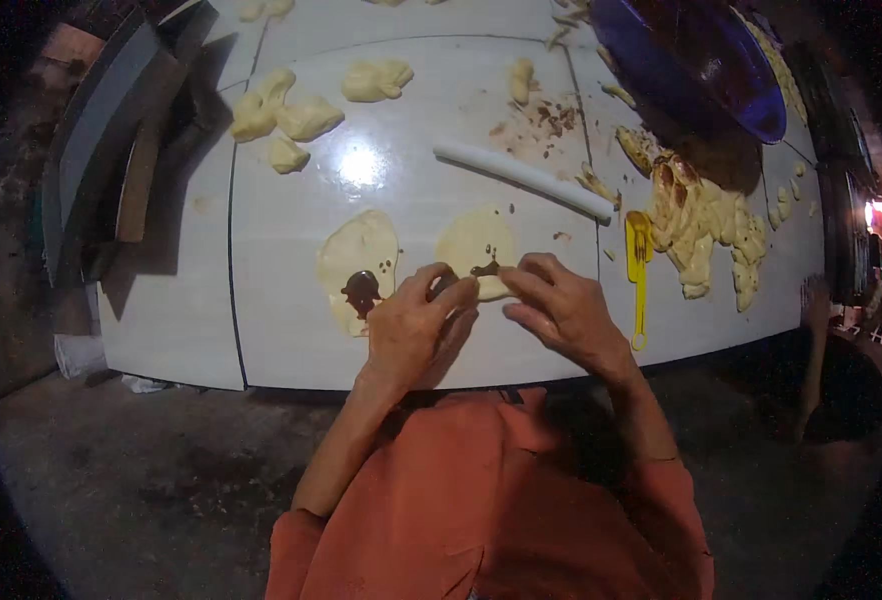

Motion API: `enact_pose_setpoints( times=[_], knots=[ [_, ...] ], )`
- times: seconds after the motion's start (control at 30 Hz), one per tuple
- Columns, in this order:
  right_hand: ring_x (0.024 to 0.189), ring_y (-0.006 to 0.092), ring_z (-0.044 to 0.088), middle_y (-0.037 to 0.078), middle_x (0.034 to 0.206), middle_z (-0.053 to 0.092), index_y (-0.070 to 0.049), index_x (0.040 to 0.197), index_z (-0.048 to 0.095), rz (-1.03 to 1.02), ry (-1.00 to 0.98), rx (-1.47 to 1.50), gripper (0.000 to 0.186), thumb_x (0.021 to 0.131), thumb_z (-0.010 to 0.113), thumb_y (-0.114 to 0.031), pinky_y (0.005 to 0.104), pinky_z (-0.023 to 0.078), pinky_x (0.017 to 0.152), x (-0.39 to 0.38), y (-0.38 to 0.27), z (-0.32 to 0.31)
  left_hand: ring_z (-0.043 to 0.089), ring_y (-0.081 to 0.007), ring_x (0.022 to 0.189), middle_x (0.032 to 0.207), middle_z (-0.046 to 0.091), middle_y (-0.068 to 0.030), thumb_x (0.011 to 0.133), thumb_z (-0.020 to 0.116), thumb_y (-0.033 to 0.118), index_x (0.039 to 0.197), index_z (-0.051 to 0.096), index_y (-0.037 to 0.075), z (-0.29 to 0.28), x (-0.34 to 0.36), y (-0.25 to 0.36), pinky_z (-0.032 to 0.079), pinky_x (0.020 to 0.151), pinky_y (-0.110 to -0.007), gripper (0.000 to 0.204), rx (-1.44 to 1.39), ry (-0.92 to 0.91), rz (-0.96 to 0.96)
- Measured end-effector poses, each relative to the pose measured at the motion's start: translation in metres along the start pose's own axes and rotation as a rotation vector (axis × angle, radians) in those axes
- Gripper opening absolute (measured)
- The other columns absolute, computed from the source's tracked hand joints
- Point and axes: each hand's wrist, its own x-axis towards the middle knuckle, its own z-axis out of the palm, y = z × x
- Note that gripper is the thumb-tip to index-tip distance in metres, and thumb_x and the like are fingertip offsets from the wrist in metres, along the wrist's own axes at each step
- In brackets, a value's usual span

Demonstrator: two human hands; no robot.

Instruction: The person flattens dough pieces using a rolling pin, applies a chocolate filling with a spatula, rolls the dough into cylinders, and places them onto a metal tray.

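My left hand (419, 325) and my right hand (559, 310) are at a flattened oval of pale dough (473, 235) on the white tabletop, both gripping its lower edge, which is folded up into a roll below a dark filling (486, 270) and a few dark bits. Fingers of both hands are curled onto that edge, with thumb and fingertips close together. To the left lies a second flat dough piece (341, 260) with a glossy dark brown blob (360, 292) on it. A white rolling pin (521, 180) lies diagonally above my hands.
Several dough lumps (289, 120) lie at the back. At the right are a yellow plastic spatula (639, 280), a mound of streaked dough (701, 230) and a large purple basin (696, 60). Grey boards (96, 170) stand at the left. Another person's arm (813, 350) shows at the far right.
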Motion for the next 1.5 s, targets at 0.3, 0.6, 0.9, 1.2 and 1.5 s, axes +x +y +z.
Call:
enact_pose_setpoints(
  times=[0.3,0.6,0.9,1.2,1.5],
  knots=[
    [0.077,0.0333,0.066,0.012,0.09,0.062,-0.006,0.093,0.065,0.018,-0.011,0.05,0.015,0.095,0.07,-0.02,0.0421,0.052,0.065,0.015,0.012,0.006,0.068,-0.0272,0.092,0.108,0.066,-0.0054,0.089,0.075,0.017,0.098,0.074,0.009,0.001,0.018,-0.011,0.057,0.074,-0.041,0.013,-0.009,0.032,0.087],
    [0.081,0.0211,0.068,0.002,0.104,0.066,-0.014,0.113,0.069,-0.035,0.223,-0.231,0.024,0.09,0.074,-0.021,0.0328,0.057,0.065,0.008,0.015,0.019,0.067,-0.0219,0.082,0.104,0.068,-0.0038,0.084,0.078,0.014,0.105,0.075,0.015,0.002,0.014,-0.008,0.054,0.067,-0.036,0.021,0.024,0.116,0.173],
    [0.08,0.0202,0.069,0.004,0.103,0.066,-0.014,0.108,0.069,-0.048,0.244,-0.227,0.023,0.087,0.076,-0.021,0.0348,0.056,0.064,0.015,0.03,0.021,0.069,-0.0197,0.082,0.1,0.071,-0.004,0.081,0.081,0.014,0.101,0.078,0.016,0.01,0.013,-0.035,0.056,0.066,-0.033,0.021,0.074,0.196,0.126],
    [0.079,0.0211,0.067,0.004,0.096,0.065,-0.013,0.113,0.07,-0.171,0.123,-0.279,0.031,0.087,0.076,-0.027,0.0351,0.054,0.066,0.023,0.033,0.012,0.065,-0.0219,0.078,0.1,0.065,-0.0021,0.084,0.077,0.016,0.107,0.075,0.017,0.01,0.026,-0.031,0.053,0.063,-0.037,0.022,0.146,0.162,0.243],
    [0.081,0.0228,0.069,0.006,0.101,0.066,-0.014,0.116,0.07,-0.077,0.157,-0.253,0.034,0.088,0.076,-0.032,0.0372,0.056,0.068,0.033,0.033,0.018,0.067,-0.0212,0.082,0.1,0.067,-0.0043,0.083,0.08,0.016,0.105,0.076,0.017,0.007,0.037,-0.029,0.054,0.067,-0.038,0.022,0.084,0.208,0.155]
  ],
)
